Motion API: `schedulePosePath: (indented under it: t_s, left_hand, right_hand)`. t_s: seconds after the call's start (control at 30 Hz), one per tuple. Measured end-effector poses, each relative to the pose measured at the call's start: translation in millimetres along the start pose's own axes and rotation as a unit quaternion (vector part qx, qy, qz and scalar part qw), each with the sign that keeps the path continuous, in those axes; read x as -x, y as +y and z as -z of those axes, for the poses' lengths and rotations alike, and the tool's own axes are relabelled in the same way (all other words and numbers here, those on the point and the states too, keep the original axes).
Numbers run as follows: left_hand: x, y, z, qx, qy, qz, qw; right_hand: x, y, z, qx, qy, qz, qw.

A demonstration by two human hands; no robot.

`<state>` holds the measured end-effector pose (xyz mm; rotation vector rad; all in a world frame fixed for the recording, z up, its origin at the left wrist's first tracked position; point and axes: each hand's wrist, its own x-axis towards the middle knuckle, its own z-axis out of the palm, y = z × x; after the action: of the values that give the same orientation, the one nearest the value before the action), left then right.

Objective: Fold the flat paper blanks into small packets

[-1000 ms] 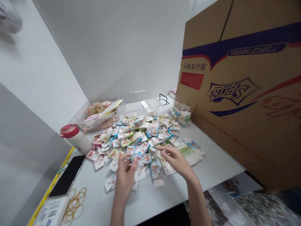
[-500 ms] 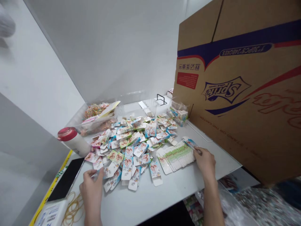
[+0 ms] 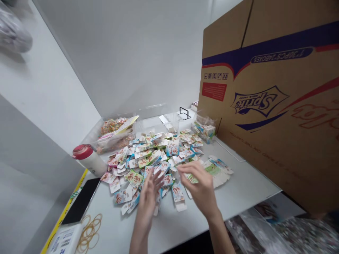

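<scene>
Beneath the right hand (image 3: pixel 201 188), half the green card stack (image 3: pixel 212 168), print illegible.

White table (image 3: pixel 238 190) set into a corner of plain white panels: left wall (image 3: pixel 53 88) slants away, bright above and greyer lower down, and meets the bare back wall (image 3: pixel 145 53) at a straight seam. Big brown cardboard box (image 3: pixel 278 106), print upside down, stands on the table's right side and closes that flank; a yellow strip (image 3: pixel 63 211) runs along the table's left edge. Light soft and even, shadows faint on the panels and tabletop. Past the table's near right corner lies a speckled floor (image 3: pixel 291 233), too blurred to read.
</scene>
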<state>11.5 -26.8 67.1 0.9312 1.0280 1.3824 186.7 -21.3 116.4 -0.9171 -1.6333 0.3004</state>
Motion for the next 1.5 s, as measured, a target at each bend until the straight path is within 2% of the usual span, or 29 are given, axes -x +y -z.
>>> schedulePosePath:
  t_s: [0.07,0.13,0.2,0.23,0.3,0.4,0.5,0.57,0.73,0.9,0.97,1.1,1.2,1.33,1.43,1.5]
  left_hand:
    - [6.9,-2.7,-17.0,0.102,-0.033,0.032,0.994]
    - [9.7,-3.8,-24.3,0.148,0.004,0.064,0.987]
    - [9.2,-2.9,-23.8,0.147,0.049,0.070,0.985]
    - [8.3,-1.9,-21.8,0.137,0.057,0.064,0.987]
    - [6.9,0.2,-16.2,0.119,0.037,0.048,0.991]
    - [6.5,0.9,-9.1,0.088,-0.045,0.047,0.994]
    - [7.1,-1.8,-7.0,0.048,-0.135,0.041,0.989]
    - [7.3,-3.6,-8.0,0.027,-0.163,0.038,0.985]
    - [4.9,-4.4,-9.5,0.019,-0.157,0.054,0.986]
    - [-2.4,-10.1,-6.6,0.007,-0.185,0.055,0.981]
    - [-4.6,-14.7,-7.2,-0.014,-0.166,0.056,0.984]
    - [-4.3,-20.0,-10.6,-0.033,-0.130,0.105,0.985]
    - [-1.7,-16.7,-10.5,-0.051,-0.134,0.099,0.985]
    - [-0.1,-9.5,-7.2,-0.152,-0.176,0.054,0.971]
    - [0.7,-7.1,-9.2,-0.178,-0.192,0.031,0.965]
    - [2.2,-6.6,-12.8,-0.148,-0.171,0.031,0.974]
  right_hand:
    - [1.2,-10.5,-12.0,-0.057,-0.112,0.018,0.992]
    - [2.9,-13.7,-17.6,-0.105,-0.210,0.012,0.972]
    - [3.3,-11.3,-17.8,-0.134,-0.264,-0.015,0.955]
    - [2.9,-8.8,-16.6,-0.140,-0.269,-0.036,0.952]
    - [1.3,-2.2,-12.9,-0.134,-0.249,-0.083,0.956]
    - [-0.6,8.6,-7.7,-0.117,-0.214,-0.119,0.963]
    - [0.1,17.5,-5.2,-0.126,-0.222,-0.131,0.958]
    - [1.5,21.8,-5.6,-0.148,-0.241,-0.146,0.948]
    - [4.4,33.2,-13.7,-0.176,-0.254,-0.165,0.936]
    - [8.6,50.4,-27.2,-0.205,-0.252,-0.169,0.931]
    - [10.6,56.9,-31.6,-0.225,-0.254,-0.180,0.923]
    - [12.7,67.0,-31.6,-0.247,-0.243,-0.219,0.912]
    - [13.1,73.4,-24.1,-0.267,-0.247,-0.272,0.891]
    - [15.5,82.2,-17.2,-0.307,-0.234,-0.277,0.880]
    - [17.2,85.4,-19.2,-0.362,-0.224,-0.322,0.846]
    - [17.1,84.3,-21.4,-0.391,-0.216,-0.347,0.824]
